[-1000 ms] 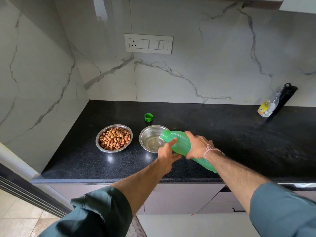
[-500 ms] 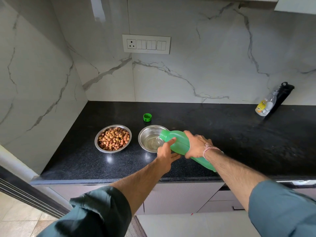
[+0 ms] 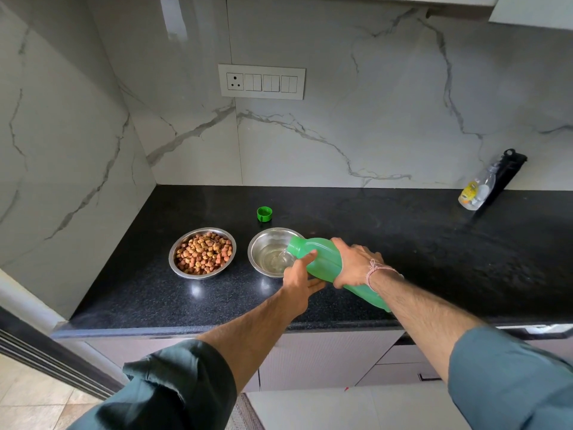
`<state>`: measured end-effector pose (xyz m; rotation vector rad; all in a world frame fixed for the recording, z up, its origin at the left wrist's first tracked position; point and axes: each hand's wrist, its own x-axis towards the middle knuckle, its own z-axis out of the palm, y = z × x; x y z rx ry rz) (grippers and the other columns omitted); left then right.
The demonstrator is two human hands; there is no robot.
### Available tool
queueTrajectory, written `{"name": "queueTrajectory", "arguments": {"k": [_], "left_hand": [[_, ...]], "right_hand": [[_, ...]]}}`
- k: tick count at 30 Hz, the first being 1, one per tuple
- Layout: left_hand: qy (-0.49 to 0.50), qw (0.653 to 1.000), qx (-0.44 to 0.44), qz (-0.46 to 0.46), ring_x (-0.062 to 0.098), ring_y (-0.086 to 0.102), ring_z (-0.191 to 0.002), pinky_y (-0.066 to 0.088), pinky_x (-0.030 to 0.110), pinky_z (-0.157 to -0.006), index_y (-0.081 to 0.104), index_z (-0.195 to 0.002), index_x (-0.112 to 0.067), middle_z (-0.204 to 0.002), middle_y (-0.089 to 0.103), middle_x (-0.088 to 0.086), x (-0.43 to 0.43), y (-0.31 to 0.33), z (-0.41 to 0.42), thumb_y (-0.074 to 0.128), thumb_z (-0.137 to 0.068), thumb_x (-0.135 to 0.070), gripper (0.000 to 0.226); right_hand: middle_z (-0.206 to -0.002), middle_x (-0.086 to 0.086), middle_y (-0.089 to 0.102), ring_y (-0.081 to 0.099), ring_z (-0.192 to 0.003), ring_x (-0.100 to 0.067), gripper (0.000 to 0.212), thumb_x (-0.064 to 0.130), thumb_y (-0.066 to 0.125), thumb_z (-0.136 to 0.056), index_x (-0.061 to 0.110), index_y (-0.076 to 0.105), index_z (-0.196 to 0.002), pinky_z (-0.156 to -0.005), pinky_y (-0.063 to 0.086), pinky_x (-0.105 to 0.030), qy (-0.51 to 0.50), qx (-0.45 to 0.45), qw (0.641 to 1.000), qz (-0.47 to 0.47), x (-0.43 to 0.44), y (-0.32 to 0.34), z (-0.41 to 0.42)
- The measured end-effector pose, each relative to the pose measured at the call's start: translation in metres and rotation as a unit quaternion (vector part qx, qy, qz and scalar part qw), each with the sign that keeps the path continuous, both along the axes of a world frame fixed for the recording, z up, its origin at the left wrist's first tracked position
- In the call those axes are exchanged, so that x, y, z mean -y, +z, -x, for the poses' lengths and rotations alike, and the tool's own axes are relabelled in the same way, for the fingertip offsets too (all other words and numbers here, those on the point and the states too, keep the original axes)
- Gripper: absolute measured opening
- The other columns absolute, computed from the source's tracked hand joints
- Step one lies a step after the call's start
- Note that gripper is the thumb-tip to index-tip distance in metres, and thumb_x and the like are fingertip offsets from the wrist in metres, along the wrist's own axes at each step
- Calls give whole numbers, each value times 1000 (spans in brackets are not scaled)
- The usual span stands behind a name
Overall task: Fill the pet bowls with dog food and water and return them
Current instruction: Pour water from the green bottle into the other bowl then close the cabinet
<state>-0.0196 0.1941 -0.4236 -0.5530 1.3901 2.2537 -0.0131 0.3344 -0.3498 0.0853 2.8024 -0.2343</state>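
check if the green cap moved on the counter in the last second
No. The green cap lies where it did, just behind the far-left rim of the water bowl; only the camera shifted slightly.

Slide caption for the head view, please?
The left hand and right hand tip the green bottle, pouring water into the steel bowl beside the kibble bowl.

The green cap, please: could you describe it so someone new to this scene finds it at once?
Look at the black countertop under the wall switch panel. Behind the kibble bowl and water bowl lies the green cap, small, round, plastic, touching neither bowl.
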Motion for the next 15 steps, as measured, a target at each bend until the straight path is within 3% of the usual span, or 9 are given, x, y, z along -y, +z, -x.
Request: {"name": "queueTrajectory", "arguments": {"k": [15], "left_hand": [[3,1000,4,2,32,73,-101,60,47,-92,60,-127,-15,-119,71,11,-2,-2,1,73,-90,-34,44]], "right_hand": [[-129,-8,58,55,-120,-33,111,37,86,-61,36,20,-150,-103,41,-54,2,-1,1000,-11,-2,6,-3]]}}
